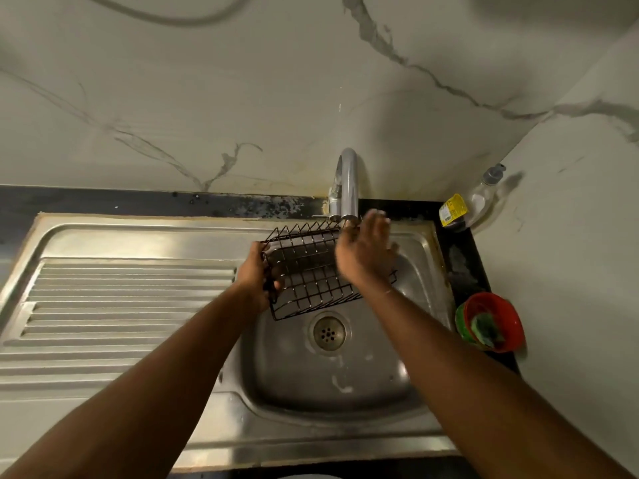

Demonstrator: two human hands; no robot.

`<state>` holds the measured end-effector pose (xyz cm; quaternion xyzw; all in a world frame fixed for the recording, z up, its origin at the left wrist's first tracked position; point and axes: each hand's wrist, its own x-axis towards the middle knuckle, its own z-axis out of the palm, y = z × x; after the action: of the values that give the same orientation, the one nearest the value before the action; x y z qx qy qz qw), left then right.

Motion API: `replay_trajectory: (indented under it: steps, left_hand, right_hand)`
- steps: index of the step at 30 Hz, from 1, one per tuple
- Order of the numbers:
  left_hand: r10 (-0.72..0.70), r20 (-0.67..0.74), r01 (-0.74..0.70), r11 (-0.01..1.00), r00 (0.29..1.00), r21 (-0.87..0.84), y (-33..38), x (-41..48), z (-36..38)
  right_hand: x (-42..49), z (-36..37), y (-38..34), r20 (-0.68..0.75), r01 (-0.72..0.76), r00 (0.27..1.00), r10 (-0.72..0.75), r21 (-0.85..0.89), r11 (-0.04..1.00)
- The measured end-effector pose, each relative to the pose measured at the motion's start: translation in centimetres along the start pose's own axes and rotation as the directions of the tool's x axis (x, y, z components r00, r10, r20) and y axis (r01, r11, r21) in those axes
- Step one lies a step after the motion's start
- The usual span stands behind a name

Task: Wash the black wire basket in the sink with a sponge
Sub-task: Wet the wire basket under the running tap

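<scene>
Over the sink (297, 375), my left grip (257, 271) holds the black wire basket (307, 274) by its edge; my right grip (366, 257) lies flat, empty, beneath the faucet (349, 181). I'd tilt the basket so water reaches every wire.

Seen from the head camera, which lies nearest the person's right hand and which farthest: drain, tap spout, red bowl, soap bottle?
From the right hand:
1. Tap spout, just past the fingertips.
2. Drain, nearer the camera, in the sink floor.
3. Soap bottle in the back right corner and red bowl on the right counter: too close to call.
</scene>
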<state>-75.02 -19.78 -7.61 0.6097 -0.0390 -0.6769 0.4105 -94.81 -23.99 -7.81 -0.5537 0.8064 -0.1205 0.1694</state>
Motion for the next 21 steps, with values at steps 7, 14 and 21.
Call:
replay_trajectory:
  steps: [7,14,21]
  left_hand:
    - [0.013,0.015,-0.014,0.997,1.000,0.073,-0.5,-0.3,0.6]
    - [-0.020,0.079,0.015,0.998,0.997,0.061,-1.1,-0.3,1.1]
    - [-0.006,0.014,0.005,0.997,1.000,0.072,-0.4,0.2,0.4]
  right_hand:
    - [0.6,0.7,1.9,-0.060,-0.118,0.991,0.123,0.077,0.990]
    - [-7.9,2.3,-5.2,0.046,0.360,0.933,-0.358,-0.068,0.930]
    - [-2.0,0.7,-0.3,0.051,0.212,0.977,-0.209,-0.062,0.975]
